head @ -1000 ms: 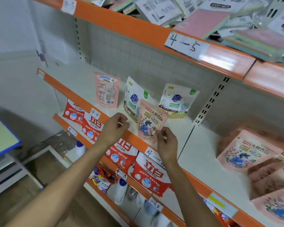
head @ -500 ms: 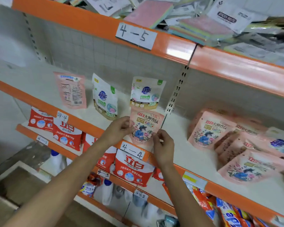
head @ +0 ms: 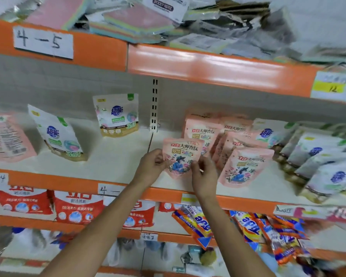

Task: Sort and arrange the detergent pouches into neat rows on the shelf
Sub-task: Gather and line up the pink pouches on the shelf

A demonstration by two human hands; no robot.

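Your left hand (head: 152,166) pinched the lower left edge of the pink pouch (head: 181,154), thumb on its printed face. Your right hand (head: 205,174) pinched the lower right edge, fingers curled round it. The pouch stood upright between both hands, front toward you, over the front part of the shelf (head: 116,156); whether its base touched the board could not be told.

At 3 o'clock, just beside the pouch, lay the pile of pink pouches (head: 246,166), leaning and overlapping. Farther along at 3 o'clock lay the heap of white pouches (head: 318,156), tipped over one another.

At 12 o'clock rose the slotted post (head: 154,104) against the back wall. At 10 o'clock one white pouch (head: 117,114) stood upright near the wall. At 9 o'clock a tilted white pouch (head: 56,134) leaned, and beyond it a reversed pink pouch (head: 6,136) showed its back.

At 6 o'clock, one level down, hung red pouches (head: 78,206). At 11 o'clock the upper shelf edge bore the label (head: 43,42) reading "4-5", with sticky note packs (head: 136,21) above.
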